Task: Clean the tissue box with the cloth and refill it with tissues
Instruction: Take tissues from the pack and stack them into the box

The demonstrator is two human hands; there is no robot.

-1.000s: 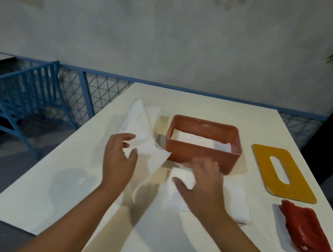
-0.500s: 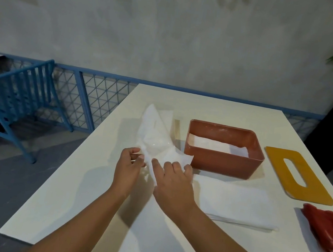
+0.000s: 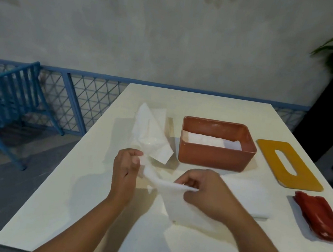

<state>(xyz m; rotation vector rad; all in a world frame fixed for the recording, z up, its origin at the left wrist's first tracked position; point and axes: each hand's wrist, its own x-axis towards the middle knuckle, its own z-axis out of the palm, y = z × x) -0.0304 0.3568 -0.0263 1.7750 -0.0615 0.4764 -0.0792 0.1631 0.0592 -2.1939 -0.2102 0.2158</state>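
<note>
So, a white tissue sheet (image 3: 166, 184) was held stretched between both hands, roughly mid-counter and a bit toward the left edge. One end was pinched by the left hand (image 3: 127, 169), fingers curled in around it. The upper edge was pinched between thumb and fingertips of the right hand (image 3: 205, 194), and the rest of the sheet was left hanging down to the white counter (image 3: 206, 105).

The terracotta rectangular plastic tissue box (image 3: 216, 157) was parked just beyond the hands, toward the far edge, with its top open. A low layer of white tissues (image 3: 212, 141) could be seen lying inside it. A flat stack of white tissues (image 3: 247, 193) was laid on the counter in front of the box, partly covered by the right hand.

The yellow flat lid (image 3: 294, 176) with the long oval slot was set flat to the right of the box, not touching it. The red folded cloth (image 3: 319, 215) was left near the right edge, just nearer than the lid.

A crumpled white glossy sheet (image 3: 149, 136) was sat left of the box, close to the left hand. Whether it was tissue or wrapper couldn't really be told.

A blue metal railing (image 3: 75, 101) was seen past the left edge.
</note>
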